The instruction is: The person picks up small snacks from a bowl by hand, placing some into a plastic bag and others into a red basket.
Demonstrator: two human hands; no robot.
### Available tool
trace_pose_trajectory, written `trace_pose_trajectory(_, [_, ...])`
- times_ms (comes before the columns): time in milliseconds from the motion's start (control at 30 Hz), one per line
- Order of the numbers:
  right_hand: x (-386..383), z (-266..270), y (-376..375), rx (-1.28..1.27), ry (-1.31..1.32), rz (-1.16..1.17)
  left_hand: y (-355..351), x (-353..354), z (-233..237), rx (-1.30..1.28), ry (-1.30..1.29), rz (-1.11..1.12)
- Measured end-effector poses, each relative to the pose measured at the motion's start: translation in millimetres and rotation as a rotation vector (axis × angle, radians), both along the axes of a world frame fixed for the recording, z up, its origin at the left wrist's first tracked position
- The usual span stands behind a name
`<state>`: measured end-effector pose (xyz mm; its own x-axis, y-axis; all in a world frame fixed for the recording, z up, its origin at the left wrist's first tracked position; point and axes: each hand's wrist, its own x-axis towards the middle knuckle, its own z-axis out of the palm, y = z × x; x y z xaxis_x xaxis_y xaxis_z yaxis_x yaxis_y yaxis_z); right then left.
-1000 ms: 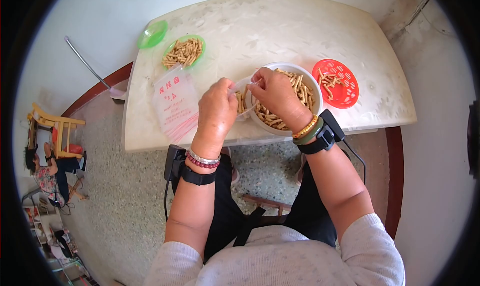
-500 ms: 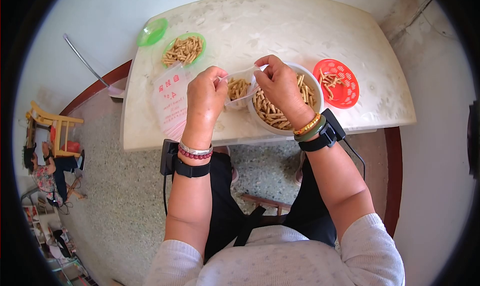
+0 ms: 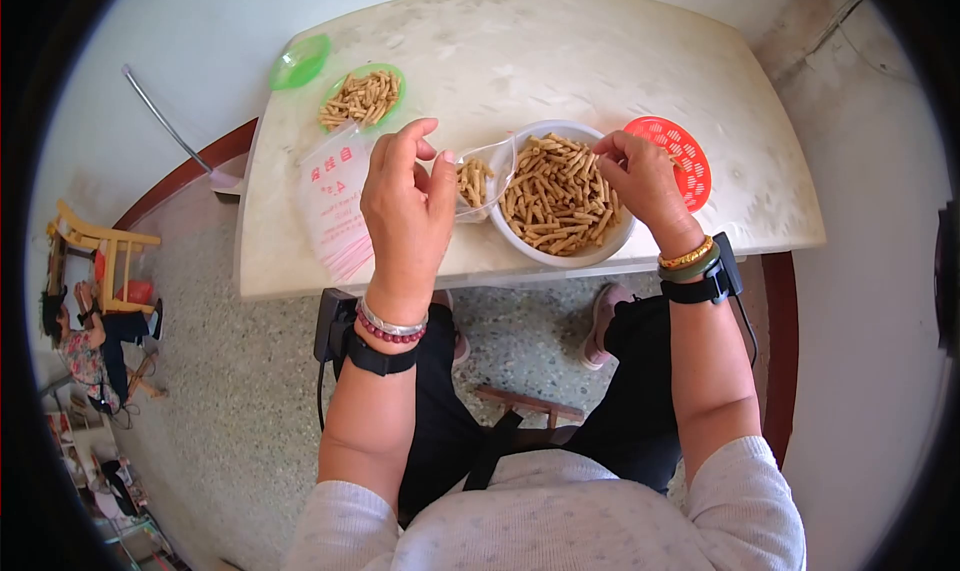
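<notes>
My left hand (image 3: 410,206) is raised beside a clear plastic bag (image 3: 500,166), its fingers apart and its thumb at the bag's left edge. Short tan fried snack sticks (image 3: 474,181) lie inside the bag, which stands open-mouthed against a white bowl (image 3: 510,233). More sticks (image 3: 560,196) fill that bowl. Over the bowl's right rim is my right hand (image 3: 650,183), fingers curled together; whatever they may hold is hidden. Just beyond it, a red plastic basket (image 3: 690,176) is partly covered by the hand.
Flat printed plastic bags (image 3: 335,196) lie left of my left hand. Behind them stand a green plate of sticks (image 3: 362,99) and another green dish (image 3: 300,61). A wooden chair (image 3: 105,251) and a seated person (image 3: 85,346) are far left.
My right hand has let go of the clear bag and moved right to the bowl's rim. My left hand's fingers have spread from their pinch on the bag.
</notes>
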<state>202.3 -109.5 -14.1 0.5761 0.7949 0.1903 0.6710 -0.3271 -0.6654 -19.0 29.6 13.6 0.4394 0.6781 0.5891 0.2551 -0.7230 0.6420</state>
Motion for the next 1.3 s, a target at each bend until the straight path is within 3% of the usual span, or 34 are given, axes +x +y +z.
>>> trace_pose_trajectory(133, [6.4,-10.5,-8.9,-0.079,-0.083,0.2,-31.2,4.5,8.1,-0.033,-0.116,-0.204])
trace_pose_trajectory(200, [0.2,-11.8,-10.3,-0.395,-0.149,0.231,-46.5,10.1,7.3,-0.057,-0.058,-0.376])
trace_pose_trajectory(433, [-1.8,-13.4,-14.0,-0.357,-0.249,0.139,-77.0,19.2,-23.0,-0.176,0.29,-0.656])
trace_pose_trajectory(567, [-15.8,-10.1,-12.0,-0.402,-0.275,0.198,-85.6,17.9,-24.3,-0.181,0.376,-0.695])
trace_pose_trajectory(833, [-12.1,-20.0,-2.4,-0.463,-0.266,0.099,-61.0,20.7,-27.4,-0.205,0.253,-0.598])
trace_pose_trajectory(933, [-5.0,-24.1,-4.5,-0.322,-0.154,0.093,-51.7,22.7,-28.9,-0.211,0.194,-0.553])
trace_pose_trajectory(1000, [-2.9,-18.9,-6.8,-0.105,0.055,0.098,-48.2,22.7,-27.6,-0.238,0.165,-0.513])
trace_pose_trajectory(1033, [-2.6,-15.8,-7.6,-0.105,0.055,0.1,-47.3,23.6,-27.9,-0.238,0.165,-0.511])
trace_pose_trajectory(1100, [-3.3,-8.5,-10.2,-0.034,0.436,0.129,-46.7,26.3,-28.1,-0.29,0.095,-0.468])
trace_pose_trajectory(1300, [-12.8,11.6,-16.9,0.088,0.782,0.314,-50.2,32.2,-30.5,-0.219,0.023,-0.435])
